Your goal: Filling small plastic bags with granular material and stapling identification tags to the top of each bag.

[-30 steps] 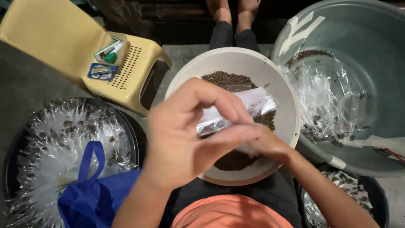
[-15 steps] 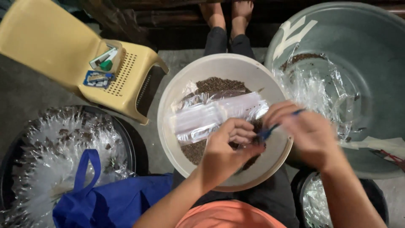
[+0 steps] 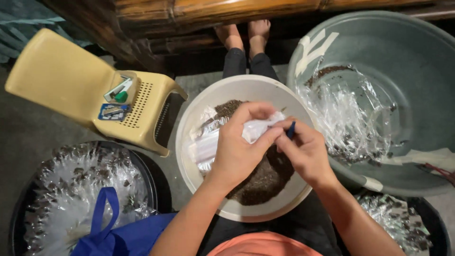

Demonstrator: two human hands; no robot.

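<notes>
A: Head view: we see both hands meeting over the white bowl [image 3: 189,123] in the lap, at the middle of the picture. The left hand [image 3: 237,151] has its grip clamped on a small pale bag [image 3: 258,129], thumb under and fingers over.

B: And the right hand [image 3: 305,151]? We make its grip closed on a slim blue tool [image 3: 290,129], whose tip sits right at the bag's end, at 1 o'clock from the left hand.

A: So we judge the step to be work on the bag's mouth, above the dark grains [image 3: 265,185]. Any further move calls for holding the mouth pinched and level over the bowl, so nothing spills.

B: Packages now. At 10 o'clock, on the yellow stool [image 3: 61,80], we see a clear cup [image 3: 122,90] with a green piece in it and, just below it, a flat blue packet [image 3: 113,112].

A: At 2 o'clock the grey basin [image 3: 407,57] bears white tape strips [image 3: 313,47] on its wall and holds crumpled clear bags [image 3: 346,118].

B: At 8 o'clock a black tub [image 3: 71,189] holds more clear bags, some with dark bits inside, and a blue sack [image 3: 118,232] lies beside it. Whether the packet has a label we cannot tell.
</notes>
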